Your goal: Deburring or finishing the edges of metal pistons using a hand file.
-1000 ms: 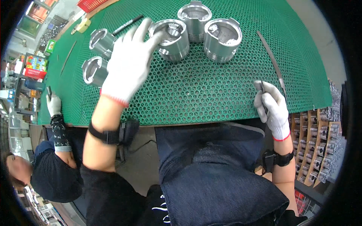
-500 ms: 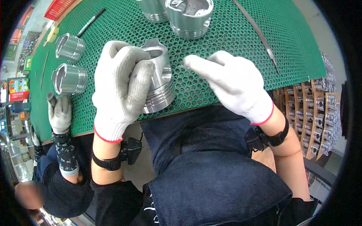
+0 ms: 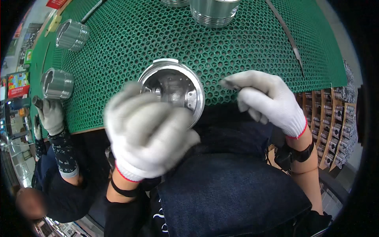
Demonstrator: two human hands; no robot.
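A bare metal piston [image 3: 197, 87] lies near the table's front edge, its hollow skirt end turned up toward me. My left hand [image 3: 152, 136], in a white knit glove, passes over its near left part. Motion smears those fingers, so whether they grip the piston is unclear. To the right of the piston, apart from it, my right hand [image 3: 268, 98] is gloved too. Its fingers are curled closed, and a small dark grey patch shows at the fingertips; what it is I cannot make out.
Green honeycomb matting [image 3: 130, 43] covers the table. Another piston [image 3: 215, 17] stands at the back, and two more lie at left. A slim file [image 3: 290, 37] lies at right. Beside me at left, a co-worker's gloved hand [image 3: 51, 116] holds a dark cylindrical piece. Racked pistons [image 3: 327, 130] stand at right.
The piston has turned so its hollow end faces me. My left hand has moved from its side to in front of it. My right hand has shifted right and nearer. The whole view has tilted.
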